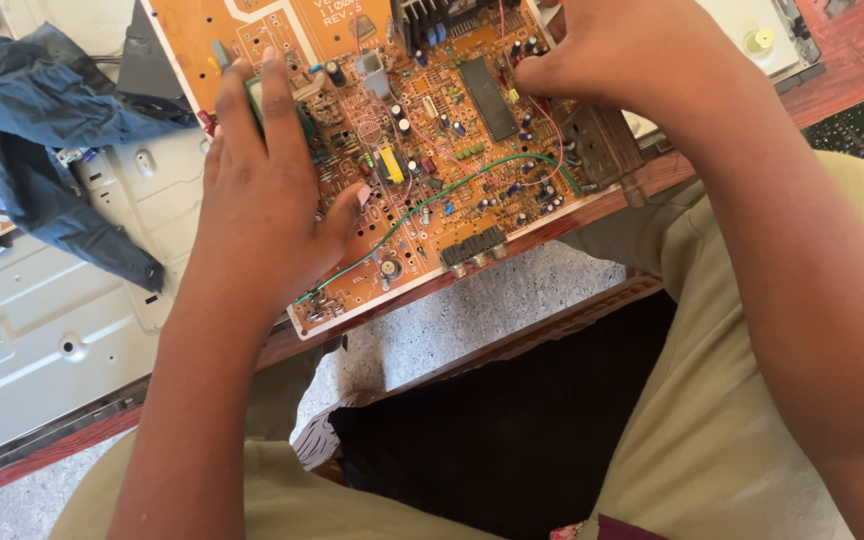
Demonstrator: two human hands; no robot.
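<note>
Head view: I look down on an orange circuit board (432, 150) that lies tilted across the edge of a reddish wooden table (592, 215), its near corner hanging slightly over the lip. My left hand (267, 200) lies flat on the board's left part, fingers stretched forward and thumb spread to the right; it presses on the surface rather than closing around anything, and a dark green component (302, 115) shows just beside its fingers. My right hand (617, 55) rests on the board's upper right edge with the fingers curled down over the parts there; I cannot tell whether it pinches anything, since the fingertips are hidden. A thin green wire (432, 200) curves across the board from lower left toward the right, passing a yellow component (392, 165) and lying below a long black chip (487, 100). A row of grey sockets (474, 252) sits at the near edge. To the left, a blue cloth (47, 140) lies crumpled on a pale grey metal panel (42, 330).
</note>
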